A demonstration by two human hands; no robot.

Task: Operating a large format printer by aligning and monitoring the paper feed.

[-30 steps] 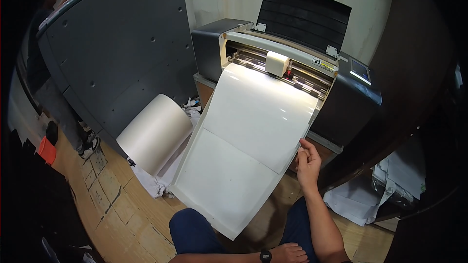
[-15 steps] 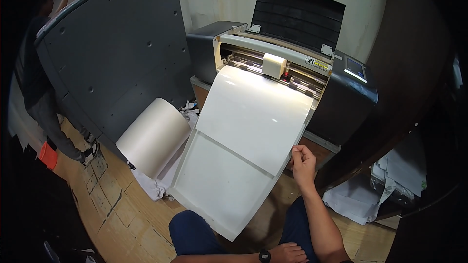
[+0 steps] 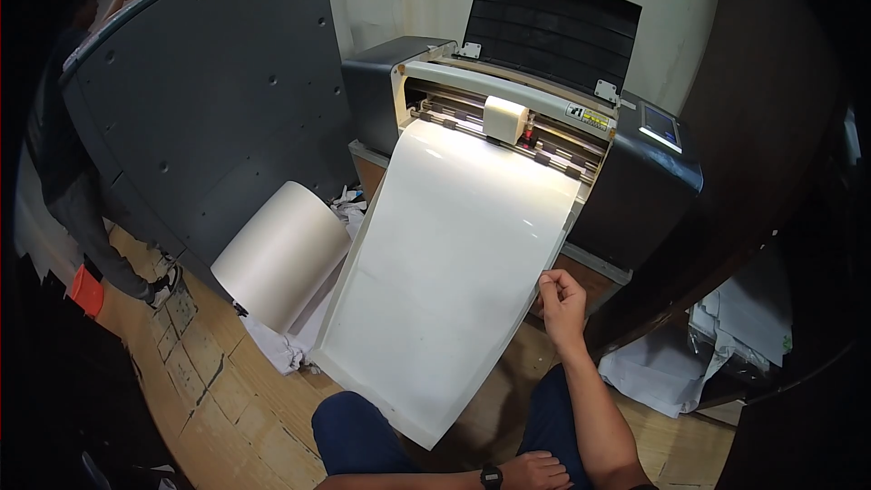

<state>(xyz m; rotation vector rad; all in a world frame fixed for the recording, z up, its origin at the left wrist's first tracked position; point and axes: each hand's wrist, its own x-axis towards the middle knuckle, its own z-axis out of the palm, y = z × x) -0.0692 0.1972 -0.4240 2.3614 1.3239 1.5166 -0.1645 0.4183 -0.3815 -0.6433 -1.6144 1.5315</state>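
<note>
A white sheet (image 3: 454, 236) comes out of the cutting plotter (image 3: 504, 118) and lies down a pale sloping tray (image 3: 328, 308), covering most of it. My right hand (image 3: 564, 307) is at the tray's right edge, thumb and fingers pinched on the rim about halfway down. Across my lap lies my left forearm, a black watch at the wrist. My left hand (image 3: 535, 471) rests with curled fingers by my right thigh, and nothing shows in it. The plotter's white carriage (image 3: 505, 120) sits near the middle of its rail, under a raised black lid (image 3: 551, 29).
Left of the tray stands a large white roll (image 3: 281, 254), with crumpled paper (image 3: 275, 345) beneath it. A big dark grey machine (image 3: 209, 100) fills the left side, and a person (image 3: 77, 163) stands behind it. Stacked papers and bags (image 3: 667, 372) lie at the right, near a dark curved edge.
The white sheet has slid farther down the tray, its lower edge moving from mid-tray to near the bottom end. Both hands have stayed in place.
</note>
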